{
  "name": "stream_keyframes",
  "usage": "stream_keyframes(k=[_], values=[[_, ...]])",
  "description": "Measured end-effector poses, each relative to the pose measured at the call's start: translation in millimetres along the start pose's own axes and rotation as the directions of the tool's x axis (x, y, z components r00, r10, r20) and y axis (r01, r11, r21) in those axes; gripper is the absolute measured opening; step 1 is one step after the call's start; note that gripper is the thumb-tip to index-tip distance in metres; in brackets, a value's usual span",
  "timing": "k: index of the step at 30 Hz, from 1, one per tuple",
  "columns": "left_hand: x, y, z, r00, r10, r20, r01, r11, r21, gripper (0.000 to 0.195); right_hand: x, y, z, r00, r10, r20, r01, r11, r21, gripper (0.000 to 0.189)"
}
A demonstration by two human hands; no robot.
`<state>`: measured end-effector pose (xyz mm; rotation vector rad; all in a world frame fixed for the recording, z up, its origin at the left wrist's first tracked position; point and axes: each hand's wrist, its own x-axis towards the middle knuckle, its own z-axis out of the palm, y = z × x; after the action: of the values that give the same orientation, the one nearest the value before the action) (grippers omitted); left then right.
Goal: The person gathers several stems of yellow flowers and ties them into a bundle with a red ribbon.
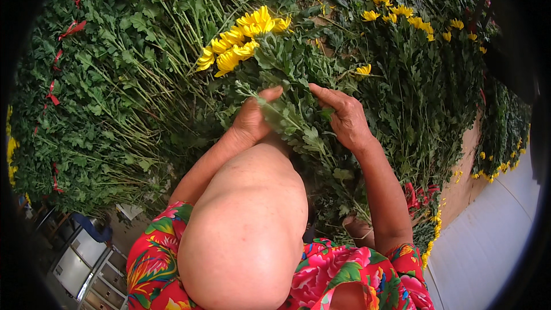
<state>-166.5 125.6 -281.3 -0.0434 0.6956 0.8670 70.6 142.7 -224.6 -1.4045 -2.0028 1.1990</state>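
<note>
A bunch of yellow chrysanthemums (239,43) lies slantwise before me, blooms toward the upper left and leafy stems running down to the lower right. My left hand (256,114) grips its left side, thumb raised along the leaves; the other fingers are mostly hidden under the foliage. On the opposite side, my right hand (344,114) holds the bunch with the index finger laid over the leaves and the other fingers curled, partly covered. A pale-backed leafy sprig (280,116) stands close to the left hand.
Cut leafy stems (129,82) are heaped on the left, with red ties (73,29) along the pile. More yellow chrysanthemums (402,10) lie at right. My bare knee (241,224) rises centrally below the hands. A metal-framed cabinet (88,262) stands lower left; pale flooring (486,232) shows lower right.
</note>
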Motion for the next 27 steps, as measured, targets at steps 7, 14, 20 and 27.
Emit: stream_keyframes(k=[7,14,20,27], values=[[0,8,23,1.0,-0.024,0.014,0.024,1.0,-0.008,0.047,2,-6,5,0.978,0.106,0.177,-0.111,0.994,0.022,0.078],[-3,3,-17,0.998,-0.001,-0.06,-0.012,0.977,-0.212,0.037,-43,76,3,0.881,0.262,-0.394,-0.264,0.963,0.05,0.017],[2,3,-19,0.989,0.015,-0.148,-0.04,0.985,-0.167,0.035,-113,153,-52,0.793,0.345,-0.502,-0.602,0.572,-0.557,0.021],[3,5,-11,0.997,0.038,-0.063,-0.046,0.991,-0.123,0.044,-121,151,-81,0.829,0.46,-0.317,-0.558,0.721,-0.412,0.027]])
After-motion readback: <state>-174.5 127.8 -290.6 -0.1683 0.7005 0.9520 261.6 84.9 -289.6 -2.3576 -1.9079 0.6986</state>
